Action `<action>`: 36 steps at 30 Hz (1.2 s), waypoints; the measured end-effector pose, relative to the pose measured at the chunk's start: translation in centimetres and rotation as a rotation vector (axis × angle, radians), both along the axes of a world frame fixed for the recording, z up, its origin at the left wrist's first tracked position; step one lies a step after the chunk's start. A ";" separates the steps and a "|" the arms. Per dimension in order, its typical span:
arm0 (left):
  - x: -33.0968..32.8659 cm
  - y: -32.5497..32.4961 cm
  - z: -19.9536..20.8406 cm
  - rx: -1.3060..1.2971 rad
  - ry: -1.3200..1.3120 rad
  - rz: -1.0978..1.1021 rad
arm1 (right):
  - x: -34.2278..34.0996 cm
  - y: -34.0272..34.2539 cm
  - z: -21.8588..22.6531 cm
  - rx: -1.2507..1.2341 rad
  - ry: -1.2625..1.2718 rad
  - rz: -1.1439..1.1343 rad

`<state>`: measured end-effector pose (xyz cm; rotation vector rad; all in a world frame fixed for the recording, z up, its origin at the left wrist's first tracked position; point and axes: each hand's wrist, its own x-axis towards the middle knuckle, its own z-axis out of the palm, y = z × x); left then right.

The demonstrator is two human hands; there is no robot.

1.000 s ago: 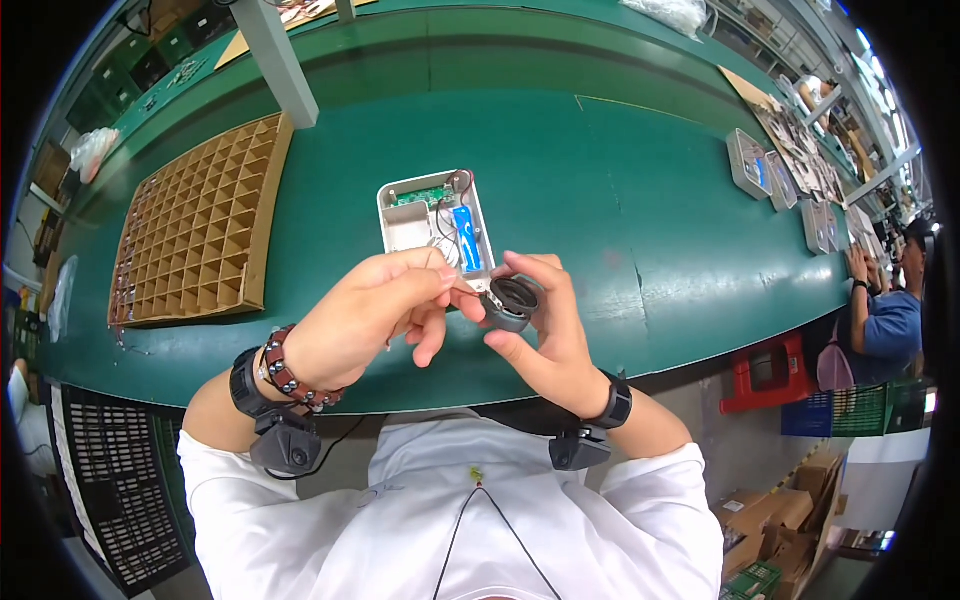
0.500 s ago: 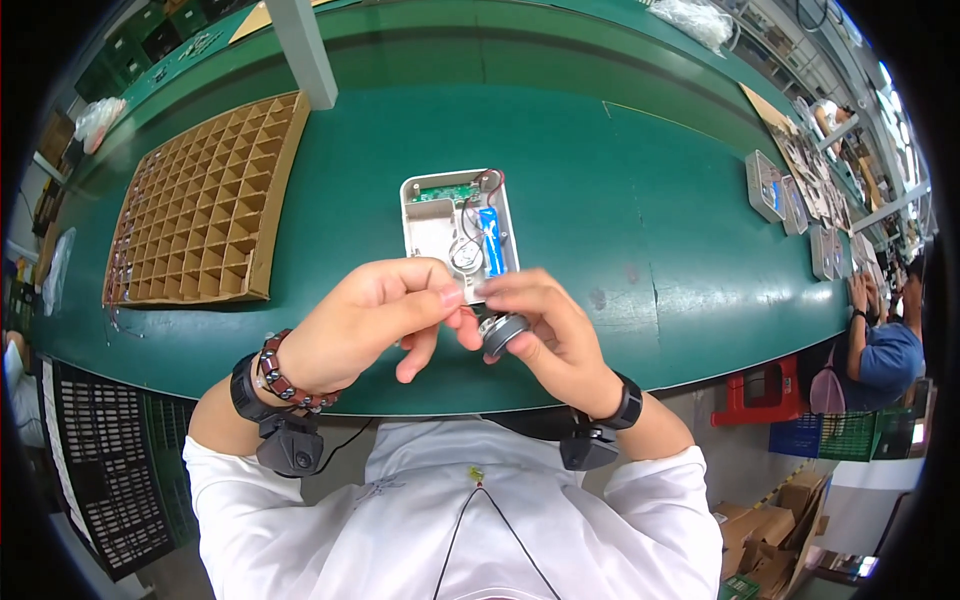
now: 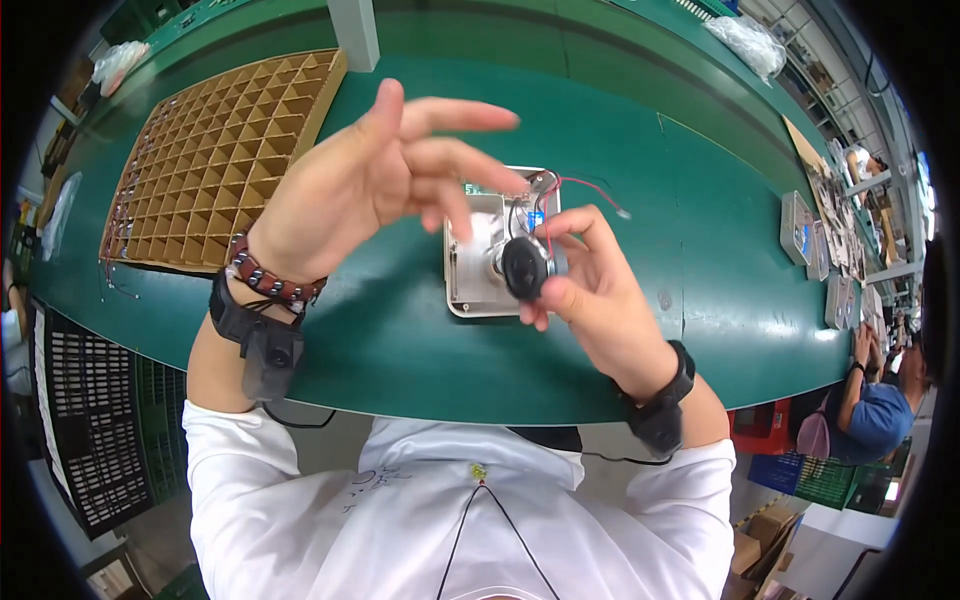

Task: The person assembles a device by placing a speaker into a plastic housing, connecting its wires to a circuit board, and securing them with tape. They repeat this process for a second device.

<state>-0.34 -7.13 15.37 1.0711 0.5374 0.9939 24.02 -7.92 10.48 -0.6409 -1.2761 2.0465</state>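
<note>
My right hand (image 3: 615, 310) grips a small round black speaker (image 3: 524, 268) between thumb and fingers, above an open pale plastic housing (image 3: 462, 308). Red and black wires near the speaker run up past the housing's far right corner, where a red lead ends in a small white connector (image 3: 623, 213). Inside the housing, a green circuit board (image 3: 476, 188) and a blue battery (image 3: 537, 218) are partly visible; hand and speaker cover much of the rest. My left hand (image 3: 365, 185), fingers spread and slightly blurred, hovers over the housing's left side with nothing in it.
A divided cardboard tray (image 3: 225, 160) with thin wires along its left edge lies to the left. A grey post (image 3: 355, 35) rises behind it. Small bins (image 3: 797, 228) stand at the far right, near a seated co-worker in a blue shirt (image 3: 880, 410).
My left hand has let go of its pinch near the speaker, rising and opening. My right hand has lifted the speaker from the housing's near edge to above it, turning its black face up.
</note>
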 end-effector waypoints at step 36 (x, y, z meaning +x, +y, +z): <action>-0.7 -1.7 -11.5 0.859 0.784 0.238 | -2.1 4.7 -0.9 1.346 -0.751 0.205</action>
